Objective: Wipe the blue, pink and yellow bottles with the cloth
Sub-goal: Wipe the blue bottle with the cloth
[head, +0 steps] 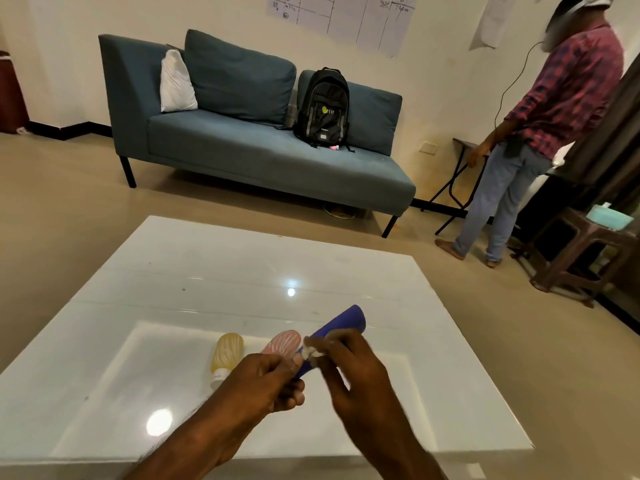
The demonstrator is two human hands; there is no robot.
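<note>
My left hand [266, 382] grips the lower end of the blue bottle [346, 322], which tilts up and to the right above the table. A small white cloth [313, 351] is pinched in my right hand [353, 372] and pressed against the blue bottle's side. The pink bottle [284, 342] lies on the white table [242, 271] just behind my left hand, partly hidden by it. Left of it lies the yellow bottle [225, 353], its white cap toward me.
A blue sofa [242, 147] with a black backpack [323, 107] stands beyond the table. A person [526, 133] stands at the right by a folding stand, near a brown stool [581, 251] carrying a teal box.
</note>
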